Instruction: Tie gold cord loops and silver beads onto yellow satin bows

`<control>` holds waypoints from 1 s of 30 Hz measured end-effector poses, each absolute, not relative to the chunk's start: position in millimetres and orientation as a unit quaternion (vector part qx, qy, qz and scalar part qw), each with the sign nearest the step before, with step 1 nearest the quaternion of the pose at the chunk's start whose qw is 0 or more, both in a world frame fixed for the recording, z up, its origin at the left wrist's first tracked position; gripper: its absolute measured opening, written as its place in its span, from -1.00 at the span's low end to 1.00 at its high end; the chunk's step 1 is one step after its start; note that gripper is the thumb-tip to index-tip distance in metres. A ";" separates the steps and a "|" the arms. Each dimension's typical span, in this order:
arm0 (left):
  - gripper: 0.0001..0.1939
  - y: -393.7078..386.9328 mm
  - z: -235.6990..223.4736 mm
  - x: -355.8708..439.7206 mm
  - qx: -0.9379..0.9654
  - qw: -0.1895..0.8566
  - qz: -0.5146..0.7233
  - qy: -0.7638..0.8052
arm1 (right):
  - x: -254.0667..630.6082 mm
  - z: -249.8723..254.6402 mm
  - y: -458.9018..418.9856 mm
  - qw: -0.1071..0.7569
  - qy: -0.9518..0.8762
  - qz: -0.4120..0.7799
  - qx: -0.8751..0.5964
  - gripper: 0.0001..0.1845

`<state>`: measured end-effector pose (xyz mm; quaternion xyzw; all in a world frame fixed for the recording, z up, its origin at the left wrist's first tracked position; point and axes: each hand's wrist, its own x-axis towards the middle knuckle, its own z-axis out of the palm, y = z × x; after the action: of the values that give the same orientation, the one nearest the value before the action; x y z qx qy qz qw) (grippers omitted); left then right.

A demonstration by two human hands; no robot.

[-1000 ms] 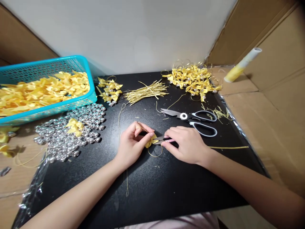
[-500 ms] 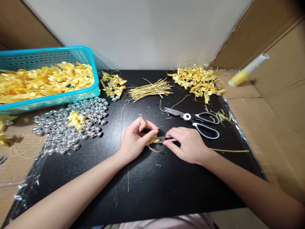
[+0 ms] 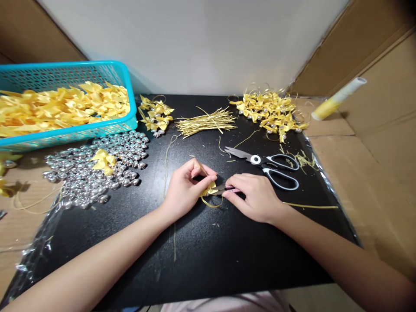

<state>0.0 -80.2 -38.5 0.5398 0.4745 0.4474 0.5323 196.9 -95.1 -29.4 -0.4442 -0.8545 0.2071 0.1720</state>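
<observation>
In the middle of the black table my left hand (image 3: 186,186) pinches a yellow ribbon bow (image 3: 209,189) between thumb and forefinger. A gold cord loop (image 3: 212,205) hangs below the bow, and a cord end sticks up above the thumb. My right hand (image 3: 253,195) is closed around small scissors (image 3: 220,190) with pink on the handle. Their narrow metal blades point left and reach the bow. Most of the handle is hidden in the palm. Large scissors (image 3: 253,158) with grey-white handles lie just beyond my right hand.
A blue basket (image 3: 131,102) of yellow bows stands back left. Silver beads (image 3: 84,186) spread before it. Gold ties (image 3: 206,122) lie at the back, with finished bows (image 3: 269,110) to their right. A tube (image 3: 339,99) stands on cardboard; a loose thread (image 3: 166,164) lies left.
The hands stay almost in place, with the small scissors' blades still at the bow. The view has shifted very slightly.
</observation>
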 end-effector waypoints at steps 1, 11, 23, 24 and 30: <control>-0.56 -80.4 -38.6 -0.1 0.540 0.533 0.447 0.475 | 197.0 -29.3 -95.2 0.174 -0.854 0.208 -0.444 -0.72; -0.55 -80.0 -37.3 0.0 0.548 0.529 0.435 0.480 | 195.7 -27.9 -92.0 0.175 -0.844 0.227 -0.453 -0.68; -0.56 -81.4 -37.6 0.7 0.554 0.520 0.434 0.484 | 194.6 -23.7 -92.3 0.173 -0.829 0.247 -0.470 -0.67; -0.56 -81.5 -37.4 0.8 0.554 0.521 0.433 0.484 | 194.4 -23.8 -92.1 0.173 -0.829 0.247 -0.470 -0.67; -0.56 -81.5 -37.1 0.3 0.553 0.525 0.429 0.484 | 194.7 -25.3 -91.7 0.173 -0.829 0.246 -0.473 -0.67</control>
<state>0.3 -81.5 -37.1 0.5530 0.4843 0.4286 0.5253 194.7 -91.7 -25.3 -0.4725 -0.8285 0.2459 0.1727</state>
